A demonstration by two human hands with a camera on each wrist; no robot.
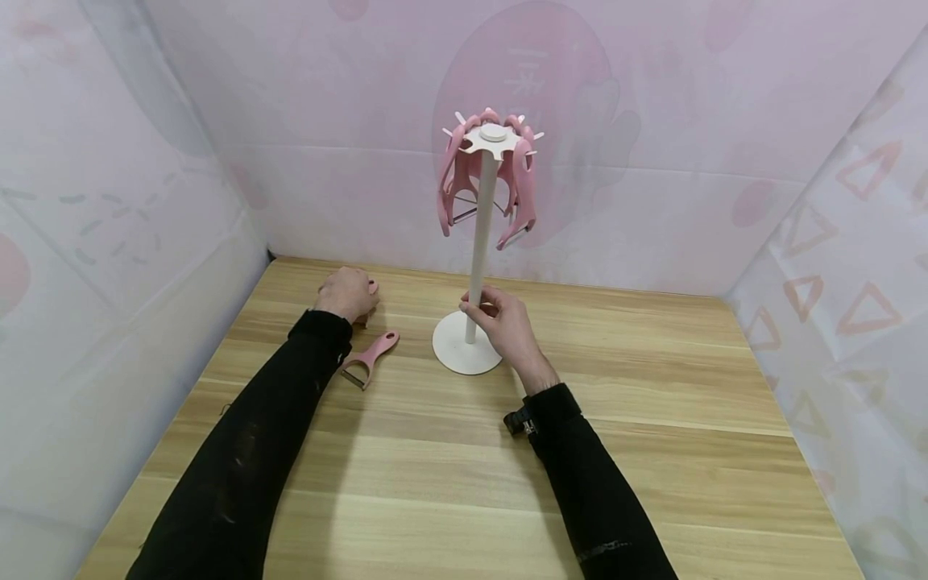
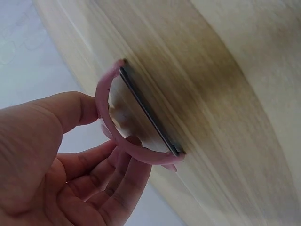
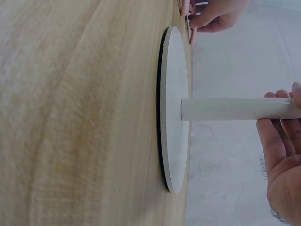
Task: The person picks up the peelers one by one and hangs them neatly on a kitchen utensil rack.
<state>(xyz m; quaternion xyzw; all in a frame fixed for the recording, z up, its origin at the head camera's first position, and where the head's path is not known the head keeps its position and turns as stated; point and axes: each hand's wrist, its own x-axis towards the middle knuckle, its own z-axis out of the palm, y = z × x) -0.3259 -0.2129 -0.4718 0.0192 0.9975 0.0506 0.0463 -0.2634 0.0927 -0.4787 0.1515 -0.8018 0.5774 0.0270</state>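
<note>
My left hand (image 1: 346, 293) pinches a pink peeler (image 2: 107, 125) between thumb and fingers at the back left of the table. In the left wrist view its curved frame and dark blade show, while the fingers hide part of it. A second pink peeler (image 1: 377, 348) lies on the wood just in front of that hand. My right hand (image 1: 506, 324) grips the pole (image 3: 225, 109) of a white stand, low down above its round base (image 1: 453, 342). Several pink peelers (image 1: 524, 189) hang from the hooks around the stand's top (image 1: 493, 135).
The wooden table (image 1: 435, 475) ends at a pale patterned cloth wall (image 1: 348, 201) behind. Similar cloth walls close in the left (image 1: 109, 266) and right (image 1: 841, 266) sides. The stand rises tall at the middle back.
</note>
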